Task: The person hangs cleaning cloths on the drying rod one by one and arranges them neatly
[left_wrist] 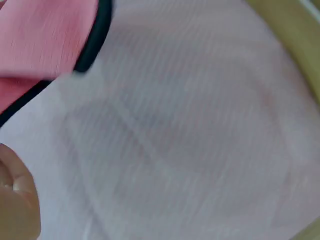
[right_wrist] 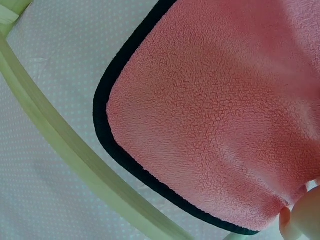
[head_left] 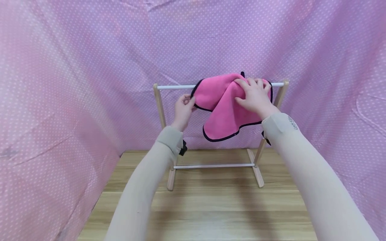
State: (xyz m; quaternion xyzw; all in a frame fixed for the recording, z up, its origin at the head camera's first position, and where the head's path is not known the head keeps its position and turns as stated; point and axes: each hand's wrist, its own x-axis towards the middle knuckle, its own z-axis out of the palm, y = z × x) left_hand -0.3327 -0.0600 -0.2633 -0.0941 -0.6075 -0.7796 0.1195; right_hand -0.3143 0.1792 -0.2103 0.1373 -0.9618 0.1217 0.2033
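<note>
A pink fleecy towel point(head_left: 223, 117) with black edging hangs in folds over the upper white rod point(head_left: 176, 87) of a small wooden rack. At the towel's left edge, my left hand point(head_left: 183, 108) pinches the black-trimmed border between thumb and fingers. Only part of the left hand point(left_wrist: 17, 200) shows in the left wrist view, below the towel's corner point(left_wrist: 45, 37). My right hand point(head_left: 256, 97) lies over the towel's upper right part, its fingers bent and gripping the cloth near the rod. In the right wrist view, the towel point(right_wrist: 210, 115) gathers beside the fingertips point(right_wrist: 305, 215).
The rack's wooden side posts point(head_left: 159, 105) stand on feet on a wood-grain tabletop point(head_left: 211, 207). A lower white rod point(head_left: 214, 166) joins them near the table. Pink polka-dot fabric point(head_left: 144, 43) hangs behind and at both sides.
</note>
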